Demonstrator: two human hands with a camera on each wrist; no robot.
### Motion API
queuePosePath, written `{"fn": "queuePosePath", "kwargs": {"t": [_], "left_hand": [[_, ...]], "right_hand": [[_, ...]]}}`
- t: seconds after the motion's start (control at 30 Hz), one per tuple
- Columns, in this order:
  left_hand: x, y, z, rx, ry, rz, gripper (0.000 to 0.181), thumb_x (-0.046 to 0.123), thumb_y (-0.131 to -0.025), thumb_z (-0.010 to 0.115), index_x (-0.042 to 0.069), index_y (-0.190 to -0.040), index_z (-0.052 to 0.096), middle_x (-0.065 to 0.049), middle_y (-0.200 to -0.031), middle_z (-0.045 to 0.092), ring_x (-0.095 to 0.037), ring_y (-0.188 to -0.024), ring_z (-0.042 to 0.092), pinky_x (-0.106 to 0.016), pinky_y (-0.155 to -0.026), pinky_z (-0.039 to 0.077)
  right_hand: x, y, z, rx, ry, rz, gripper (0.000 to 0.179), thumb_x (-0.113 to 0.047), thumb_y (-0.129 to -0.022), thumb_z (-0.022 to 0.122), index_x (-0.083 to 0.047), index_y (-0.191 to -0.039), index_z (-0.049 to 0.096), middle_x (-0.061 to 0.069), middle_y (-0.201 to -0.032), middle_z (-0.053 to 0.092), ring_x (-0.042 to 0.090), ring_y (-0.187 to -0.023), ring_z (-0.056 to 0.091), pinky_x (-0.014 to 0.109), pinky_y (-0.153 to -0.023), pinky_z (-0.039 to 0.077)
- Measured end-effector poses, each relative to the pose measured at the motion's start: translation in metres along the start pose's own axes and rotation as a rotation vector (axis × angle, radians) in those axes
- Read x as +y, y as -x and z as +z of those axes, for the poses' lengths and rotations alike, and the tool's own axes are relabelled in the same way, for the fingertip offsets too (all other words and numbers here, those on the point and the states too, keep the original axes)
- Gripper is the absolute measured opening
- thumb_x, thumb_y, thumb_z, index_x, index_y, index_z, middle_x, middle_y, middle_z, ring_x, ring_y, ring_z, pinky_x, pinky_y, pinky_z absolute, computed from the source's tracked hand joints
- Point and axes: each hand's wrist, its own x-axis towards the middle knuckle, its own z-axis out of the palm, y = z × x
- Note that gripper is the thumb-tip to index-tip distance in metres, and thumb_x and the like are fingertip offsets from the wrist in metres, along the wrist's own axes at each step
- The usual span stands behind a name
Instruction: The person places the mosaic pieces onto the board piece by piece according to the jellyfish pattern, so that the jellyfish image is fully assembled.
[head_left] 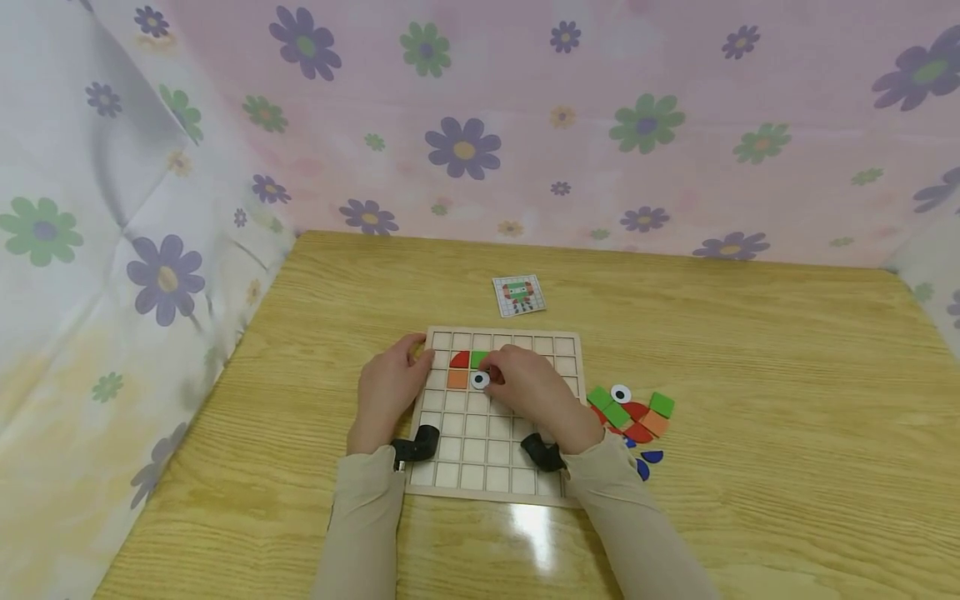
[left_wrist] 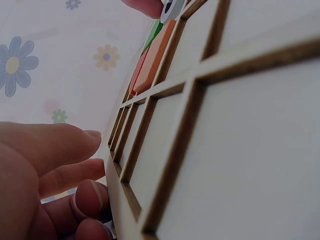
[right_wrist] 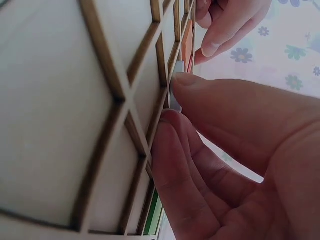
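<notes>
Eye piece (head_left: 477,381), beside the orange square (head_left: 457,379) on the board (head_left: 476,427), is pinched in the right hand (head_left: 537,390), probably for control; the left hand (head_left: 386,389), fingers relaxed, touches the board's edge, likely steadying it.

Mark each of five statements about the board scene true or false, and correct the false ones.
1. The right hand has its grip on a round eye piece. True.
2. The loose pieces lie left of the grid board. False: the loose pieces lie to its right.
3. The left hand is at the board's left edge. True.
4. The picture card lies on the grid. False: the card lies on the table, beyond the board's far edge.
5. The orange square sits directly nearer the person than the red piece on the board. True.
</notes>
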Motion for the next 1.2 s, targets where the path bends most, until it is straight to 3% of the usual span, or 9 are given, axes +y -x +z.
{"fn": "queuePosePath", "kwargs": {"t": [0.37,0.73,1.2], "left_hand": [[0.000,-0.002,-0.002,0.013,0.002,0.010,0.039,0.040,-0.088,0.048,0.018,-0.120,0.056,0.004,-0.064,0.050,-0.015,-0.053,0.045,-0.030,-0.051,0.033],[0.000,-0.003,-0.004,0.012,0.005,-0.004,0.038,0.040,-0.088,0.049,0.019,-0.120,0.056,0.003,-0.063,0.049,-0.015,-0.052,0.044,-0.030,-0.051,0.032],[-0.003,-0.001,0.000,0.005,0.023,0.001,0.037,0.039,-0.088,0.049,0.019,-0.120,0.056,0.003,-0.061,0.050,-0.015,-0.050,0.044,-0.030,-0.049,0.032]], "right_hand": [[0.000,-0.003,0.001,0.033,-0.017,-0.013,0.017,-0.016,-0.078,0.067,-0.017,-0.095,0.066,-0.009,-0.078,0.053,0.007,-0.069,0.047,0.026,-0.063,0.040],[0.004,-0.005,-0.007,-0.005,-0.099,-0.018,0.018,-0.020,-0.081,0.065,-0.017,-0.098,0.065,-0.009,-0.078,0.054,0.009,-0.070,0.048,0.027,-0.065,0.039],[0.031,0.014,-0.020,-0.021,-0.216,0.042,0.017,-0.030,-0.086,0.057,-0.021,-0.100,0.062,-0.008,-0.085,0.058,0.011,-0.077,0.051,0.031,-0.073,0.041]]}}
